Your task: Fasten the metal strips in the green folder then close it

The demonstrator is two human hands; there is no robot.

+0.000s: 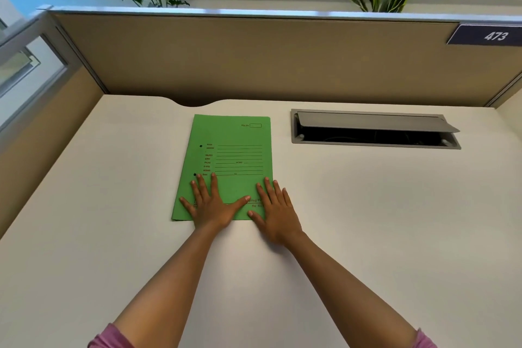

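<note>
The green folder (234, 150) lies shut and flat on the white desk, its printed front cover facing up with two small dark holes near its left edge. My left hand (211, 206) rests flat on the folder's lower left part, fingers spread. My right hand (275, 215) lies flat across the folder's lower right corner, partly on the desk. Neither hand holds anything. No metal strips are visible; the inside of the folder is hidden.
The white desk (367, 220) stretches wide around the folder. A grey cable hatch (375, 130) with its lid raised sits at the back right. A beige partition (254, 59) stands behind the desk, with plants above it.
</note>
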